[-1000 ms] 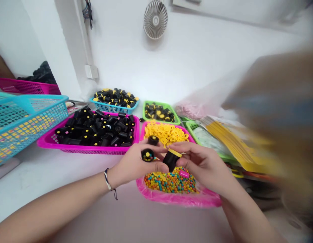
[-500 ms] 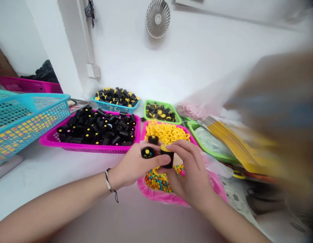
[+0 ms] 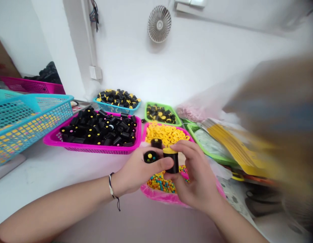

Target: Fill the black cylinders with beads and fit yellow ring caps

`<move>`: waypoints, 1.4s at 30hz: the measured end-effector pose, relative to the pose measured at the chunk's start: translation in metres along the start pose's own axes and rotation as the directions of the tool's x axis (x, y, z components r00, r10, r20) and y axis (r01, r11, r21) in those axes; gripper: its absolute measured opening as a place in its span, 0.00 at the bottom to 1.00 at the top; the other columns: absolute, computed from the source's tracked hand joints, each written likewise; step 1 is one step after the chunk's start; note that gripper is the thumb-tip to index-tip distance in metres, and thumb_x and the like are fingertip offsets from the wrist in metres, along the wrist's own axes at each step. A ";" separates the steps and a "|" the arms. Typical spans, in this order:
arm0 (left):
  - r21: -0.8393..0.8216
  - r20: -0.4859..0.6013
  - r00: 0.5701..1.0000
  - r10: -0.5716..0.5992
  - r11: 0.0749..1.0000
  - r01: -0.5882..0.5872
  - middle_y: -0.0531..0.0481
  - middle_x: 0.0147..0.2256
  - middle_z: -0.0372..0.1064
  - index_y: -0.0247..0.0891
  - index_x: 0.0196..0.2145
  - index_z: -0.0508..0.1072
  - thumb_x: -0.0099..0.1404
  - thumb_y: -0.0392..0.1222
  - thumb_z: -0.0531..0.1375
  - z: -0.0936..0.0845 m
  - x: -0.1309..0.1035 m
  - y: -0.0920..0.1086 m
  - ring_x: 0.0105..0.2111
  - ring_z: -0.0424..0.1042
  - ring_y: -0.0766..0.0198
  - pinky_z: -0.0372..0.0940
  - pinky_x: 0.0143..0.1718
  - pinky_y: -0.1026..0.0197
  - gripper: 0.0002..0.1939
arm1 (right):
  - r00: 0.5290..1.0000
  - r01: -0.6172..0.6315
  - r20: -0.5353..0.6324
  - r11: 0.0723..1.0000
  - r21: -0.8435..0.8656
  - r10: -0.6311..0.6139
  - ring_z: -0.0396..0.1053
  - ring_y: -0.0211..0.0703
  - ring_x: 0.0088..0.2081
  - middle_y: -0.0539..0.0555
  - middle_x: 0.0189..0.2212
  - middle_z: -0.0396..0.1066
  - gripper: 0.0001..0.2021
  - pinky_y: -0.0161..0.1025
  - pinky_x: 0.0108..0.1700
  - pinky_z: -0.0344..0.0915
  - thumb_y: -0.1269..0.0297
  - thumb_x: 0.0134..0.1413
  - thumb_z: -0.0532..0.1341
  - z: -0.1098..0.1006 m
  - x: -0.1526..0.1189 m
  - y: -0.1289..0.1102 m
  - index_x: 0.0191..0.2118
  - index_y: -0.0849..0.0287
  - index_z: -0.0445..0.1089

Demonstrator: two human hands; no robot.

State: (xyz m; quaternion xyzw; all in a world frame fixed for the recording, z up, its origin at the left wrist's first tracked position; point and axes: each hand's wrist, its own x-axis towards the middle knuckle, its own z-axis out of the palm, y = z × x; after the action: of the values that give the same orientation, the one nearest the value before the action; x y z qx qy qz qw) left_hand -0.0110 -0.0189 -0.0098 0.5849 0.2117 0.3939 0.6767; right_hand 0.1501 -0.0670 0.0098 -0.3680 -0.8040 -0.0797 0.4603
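My left hand (image 3: 136, 168) is closed around several short black cylinders. One is an open black cylinder (image 3: 150, 156) with small coloured balls inside; another black cylinder (image 3: 156, 143) stands behind it. Between both hands is a black cylinder with a yellow cap (image 3: 171, 162), its side pressed by my left thumb. My right hand (image 3: 197, 179) grips this capped cylinder too, fingers on the yellow cap and thumb low on its side. Below the hands, a pink plastic-lined basket (image 3: 156, 197) holds small multicoloured balls (image 3: 160, 184). Yellow rings (image 3: 166, 132) fill the basket just behind.
A magenta basket (image 3: 55, 140) of black cylinders stands at left, near a large blue basket (image 3: 45, 116). Capped cylinders fill a blue basket (image 3: 118, 107) and a green basket (image 3: 177, 118) behind. Yellow packets (image 3: 227, 141) lie at right, beside a blurred brown shape (image 3: 280, 111).
The whole view has shifted slightly, with the baskets and fan a little lower and to the right. Both hands keep their hold on the capped cylinder.
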 end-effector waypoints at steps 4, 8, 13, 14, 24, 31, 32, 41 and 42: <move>-0.115 0.054 0.998 -0.008 0.993 0.014 0.53 0.27 0.61 0.32 0.29 0.73 0.58 0.49 0.63 0.001 0.000 -0.005 0.27 0.59 0.71 0.55 0.28 0.67 0.14 | 0.994 -0.099 0.050 0.989 0.109 0.094 0.62 0.47 0.50 0.60 0.47 0.61 0.25 0.45 0.52 0.64 0.78 0.44 0.60 -0.003 0.000 0.000 0.51 0.61 0.59; -0.173 0.111 0.993 0.050 0.984 -0.030 0.52 0.26 0.63 0.32 0.29 0.73 0.58 0.49 0.63 0.003 0.000 -0.010 0.27 0.63 0.70 0.58 0.30 0.66 0.15 | 0.998 0.061 -0.011 0.998 -0.005 -0.061 0.63 0.48 0.50 0.61 0.46 0.64 0.24 0.46 0.52 0.64 0.79 0.43 0.59 -0.005 0.000 -0.001 0.50 0.63 0.61; -0.119 0.094 0.994 0.061 0.992 -0.050 0.51 0.27 0.66 0.32 0.29 0.73 0.56 0.52 0.64 0.006 0.000 -0.012 0.29 0.65 0.68 0.61 0.31 0.65 0.17 | 0.979 0.187 -0.062 0.976 -0.115 -0.195 0.67 0.49 0.47 0.62 0.44 0.67 0.24 0.46 0.48 0.68 0.81 0.42 0.58 -0.002 -0.002 -0.001 0.50 0.66 0.63; -0.092 0.087 0.995 0.056 0.995 -0.048 0.51 0.27 0.65 0.32 0.29 0.73 0.56 0.53 0.63 0.006 0.000 -0.011 0.28 0.64 0.68 0.61 0.31 0.64 0.18 | 0.975 0.198 -0.077 0.972 -0.130 -0.209 0.68 0.49 0.47 0.62 0.44 0.67 0.23 0.46 0.47 0.69 0.80 0.43 0.58 -0.002 -0.002 -0.001 0.50 0.66 0.64; 0.057 -0.041 0.999 0.015 0.998 -0.013 0.52 0.27 0.61 0.33 0.28 0.72 0.57 0.52 0.62 0.008 -0.003 -0.003 0.28 0.59 0.68 0.56 0.29 0.65 0.16 | 0.990 -0.114 0.097 0.980 0.164 0.099 0.64 0.52 0.48 0.61 0.45 0.62 0.22 0.51 0.47 0.66 0.60 0.52 0.60 -0.008 0.002 -0.003 0.53 0.58 0.58; -0.055 -0.003 0.999 -0.034 0.998 0.034 0.54 0.27 0.59 0.33 0.28 0.69 0.56 0.48 0.65 0.037 -0.015 -0.007 0.29 0.56 0.69 0.54 0.30 0.65 0.14 | 0.925 -0.060 -0.337 0.943 0.326 0.175 0.66 0.44 0.32 0.54 0.29 0.63 0.11 0.45 0.34 0.65 0.57 0.60 0.51 0.010 -0.001 -0.015 0.34 0.59 0.65; -0.066 -0.004 0.999 -0.048 0.997 0.048 0.54 0.26 0.58 0.33 0.28 0.69 0.56 0.49 0.64 0.040 -0.016 -0.007 0.28 0.56 0.68 0.55 0.30 0.65 0.15 | 0.930 -0.062 -0.320 0.937 0.344 0.179 0.66 0.44 0.31 0.54 0.28 0.64 0.13 0.45 0.33 0.65 0.58 0.61 0.50 0.009 0.000 -0.016 0.33 0.59 0.65; -0.049 -0.032 0.995 -0.095 0.994 0.094 0.54 0.26 0.59 0.33 0.26 0.69 0.54 0.51 0.66 0.044 -0.021 -0.002 0.28 0.57 0.69 0.54 0.27 0.66 0.17 | 0.960 -0.076 -0.242 0.964 0.253 0.139 0.67 0.47 0.30 0.57 0.28 0.66 0.25 0.46 0.32 0.63 0.46 0.60 0.45 -0.006 0.009 -0.027 0.31 0.60 0.70; -0.045 -0.031 0.995 -0.095 0.995 0.093 0.54 0.26 0.59 0.34 0.26 0.69 0.54 0.51 0.65 0.044 -0.022 -0.002 0.28 0.57 0.69 0.54 0.27 0.66 0.17 | 0.955 -0.065 -0.264 0.962 0.265 0.137 0.67 0.47 0.29 0.57 0.27 0.66 0.26 0.46 0.31 0.63 0.45 0.60 0.44 -0.005 0.010 -0.028 0.30 0.60 0.70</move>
State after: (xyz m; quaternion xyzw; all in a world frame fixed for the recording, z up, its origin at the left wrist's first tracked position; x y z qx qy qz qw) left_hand 0.0097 -0.0635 -0.0050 0.5529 0.2415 0.3757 0.7034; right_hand 0.1313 -0.0841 0.0264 -0.3323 -0.7142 -0.0039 0.6160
